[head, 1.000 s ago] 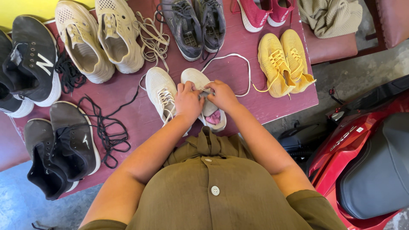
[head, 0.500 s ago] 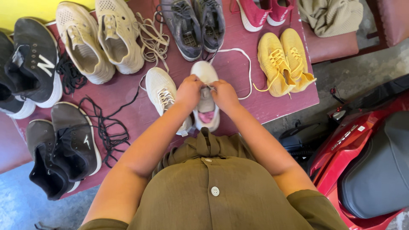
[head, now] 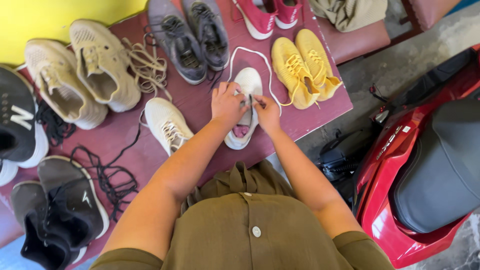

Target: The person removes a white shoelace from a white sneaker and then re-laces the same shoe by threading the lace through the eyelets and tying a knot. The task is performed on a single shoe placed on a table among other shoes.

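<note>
Head view: left hand (head: 227, 104), right hand (head: 267, 112) both pinched on white lace (head: 250, 51) over cream knit sneaker (head: 246, 107), desk's near edge. Best keep lace flat, tension even.

I look down on a maroon table (head: 310, 122) against a yellow wall (head: 55, 20), grey concrete floor (head: 400, 70) beyond (daylight, even and soft), and a red scooter (head: 400, 200) parked just beside it.

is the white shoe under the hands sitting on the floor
No, the white shoe rests on the maroon table, between the left hand and right hand.
</note>
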